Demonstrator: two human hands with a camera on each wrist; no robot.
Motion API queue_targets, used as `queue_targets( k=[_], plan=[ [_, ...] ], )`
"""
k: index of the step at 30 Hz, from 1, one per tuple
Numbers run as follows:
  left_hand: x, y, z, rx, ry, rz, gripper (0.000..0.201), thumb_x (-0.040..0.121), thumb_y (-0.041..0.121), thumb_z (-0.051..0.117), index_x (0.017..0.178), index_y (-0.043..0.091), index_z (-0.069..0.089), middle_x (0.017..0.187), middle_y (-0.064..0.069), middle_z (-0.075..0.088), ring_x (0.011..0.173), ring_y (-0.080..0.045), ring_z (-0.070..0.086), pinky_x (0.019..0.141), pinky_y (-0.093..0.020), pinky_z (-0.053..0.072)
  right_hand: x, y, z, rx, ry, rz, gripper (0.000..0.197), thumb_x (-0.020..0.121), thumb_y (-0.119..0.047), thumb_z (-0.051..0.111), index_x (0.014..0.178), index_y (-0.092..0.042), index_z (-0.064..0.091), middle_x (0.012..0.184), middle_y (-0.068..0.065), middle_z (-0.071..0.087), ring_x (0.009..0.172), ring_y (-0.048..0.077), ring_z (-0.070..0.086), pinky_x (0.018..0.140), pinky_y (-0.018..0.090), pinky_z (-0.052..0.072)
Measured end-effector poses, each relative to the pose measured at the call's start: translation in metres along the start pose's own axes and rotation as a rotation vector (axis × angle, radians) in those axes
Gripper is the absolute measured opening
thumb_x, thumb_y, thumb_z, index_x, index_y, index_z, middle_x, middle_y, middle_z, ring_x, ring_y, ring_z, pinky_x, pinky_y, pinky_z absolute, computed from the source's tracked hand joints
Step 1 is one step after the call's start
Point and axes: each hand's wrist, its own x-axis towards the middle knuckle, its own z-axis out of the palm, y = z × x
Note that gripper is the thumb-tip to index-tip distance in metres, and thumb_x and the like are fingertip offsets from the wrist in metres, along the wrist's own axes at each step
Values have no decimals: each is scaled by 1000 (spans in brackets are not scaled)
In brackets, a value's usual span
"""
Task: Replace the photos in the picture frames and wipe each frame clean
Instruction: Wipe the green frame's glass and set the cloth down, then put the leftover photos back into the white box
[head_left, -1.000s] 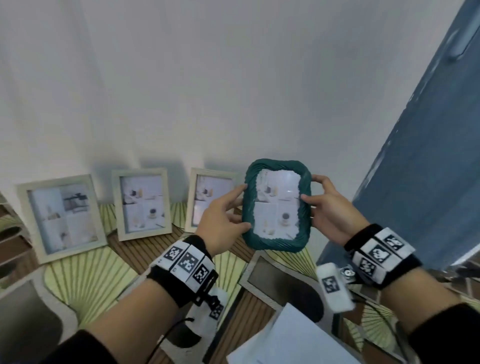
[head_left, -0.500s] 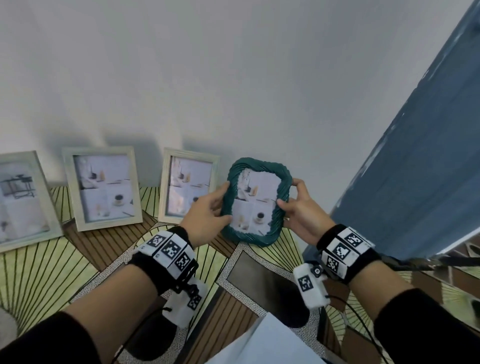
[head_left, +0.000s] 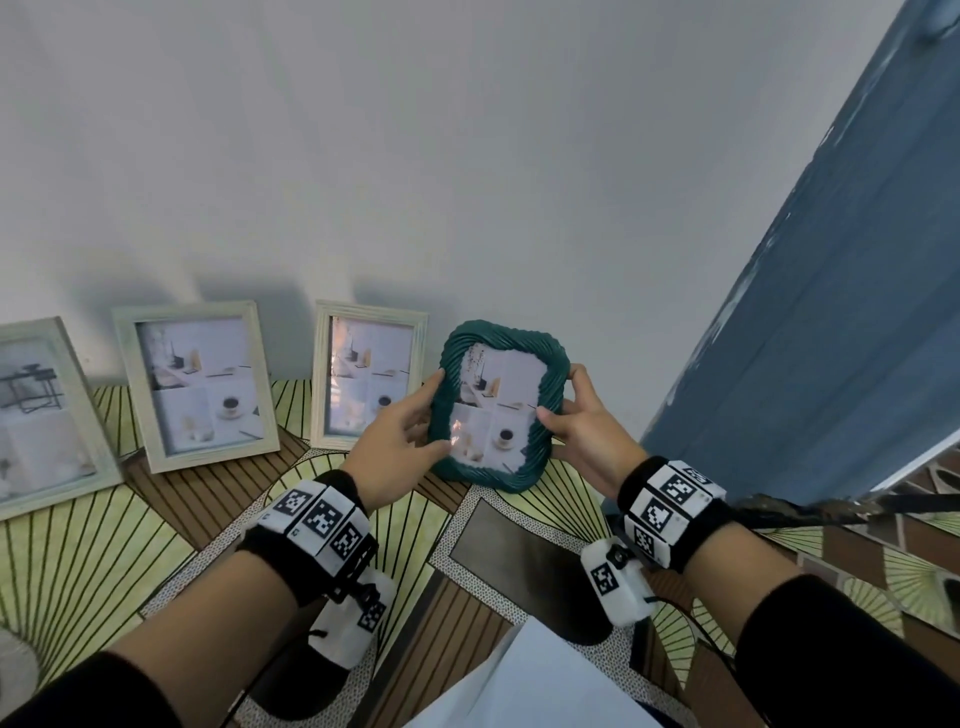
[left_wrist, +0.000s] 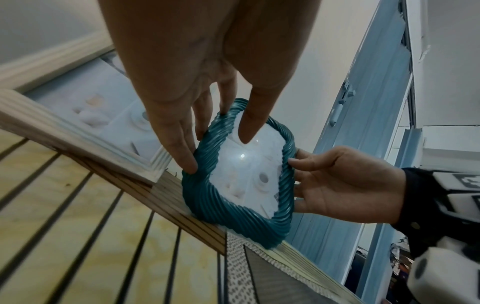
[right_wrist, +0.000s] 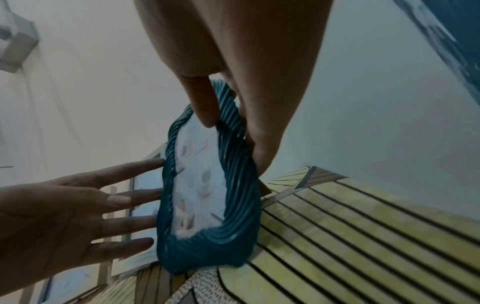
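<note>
The table (head_left: 93, 551) with its fan-patterned cloth runs along the far wall, and three pale frames (head_left: 195, 384) lean there in a row. At the right end of that row the green frame (head_left: 496, 405) stands with its bottom edge down on the cloth, tilted back toward the wall.

To set it well, I would let the foot settle fully, lean it at the same angle as its neighbours, and only then let go, one hand at a time, so it cannot slide forward.

The left hand (head_left: 397, 441) steadies the left edge with straight, slightly spread fingers, the thumb lying on the glass. The right hand (head_left: 582, 431) pinches the right edge between thumb in front and fingers behind.

A second ago the frame was lifted nearer the person, clear of the table; it has since gone down and away to the wall, beside the third pale frame.
</note>
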Motion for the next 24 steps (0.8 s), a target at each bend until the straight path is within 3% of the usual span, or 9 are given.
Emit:
queue_targets(
  k=[4, 7, 9, 11, 14, 17, 19, 24],
  plan=[
    [2, 6, -2, 0, -49, -13, 88, 87, -5, 64, 151, 37, 22, 136, 18, 45, 109, 3, 57, 82, -17, 54, 2, -1, 0, 4, 22, 23, 43, 99, 4, 44, 118, -34, 45, 125, 20, 61, 115, 34, 60, 83, 53, 56],
    [2, 14, -2, 24, -56, -31, 85, 88, -4, 63, 153, 31, 21, 148, 8, 43, 122, -2, 50, 86, -12, 50, 2, 0, -1, -49, 52, 51, 33, 99, -4, 51, 119, -29, 45, 122, 15, 65, 113, 31, 62, 77, 46, 58],
    [-3, 21, -2, 29, -48, -57, 79, 90, -2, 62, 153, 27, 24, 146, 8, 46, 130, -9, 45, 86, -10, 49, 0, 2, -6, -118, 101, 62, 32, 97, -12, 59, 121, -25, 43, 122, 13, 65, 113, 28, 63, 84, 47, 56],
    [-13, 31, -2, 40, -44, -37, 72, 91, 2, 61, 151, 25, 28, 132, 20, 52, 129, -11, 46, 84, -9, 49, -8, -2, -13, -201, 159, 67, 40, 95, -22, 63, 129, -25, 40, 126, 9, 62, 109, 19, 63, 95, 49, 52],
    [-36, 46, -5, 147, -25, 42, 61, 93, 14, 62, 146, 31, 38, 139, 17, 48, 129, -4, 43, 103, -24, 41, -33, -15, -22, -289, 202, 57, 46, 95, -29, 62, 136, -25, 41, 125, 2, 59, 107, 9, 59, 98, 42, 49],
    [-69, 54, -4, 148, -53, 90, 40, 93, 18, 62, 129, 33, 57, 129, 16, 61, 116, 3, 58, 100, -22, 48, -75, -31, -27, -379, 123, 33, 23, 97, -31, 60, 120, -30, 59, 119, -6, 67, 113, 10, 61, 96, 38, 49],
    [-93, 56, 2, 165, -110, 126, 32, 93, 18, 62, 122, 33, 62, 121, 16, 66, 112, 2, 60, 96, -18, 50, -109, -38, -27, -441, 20, -10, 15, 96, -35, 60, 110, -35, 64, 115, -9, 71, 113, 8, 63, 97, 37, 49],
    [-140, 41, 26, 268, -253, 77, 37, 98, 29, 54, 135, 32, 53, 132, 21, 56, 121, 9, 50, 97, -15, 46, -189, -30, -17, -639, -154, -13, 28, 91, -53, 55, 114, -42, 63, 117, -19, 67, 114, -2, 60, 99, 28, 46]
  ],
)
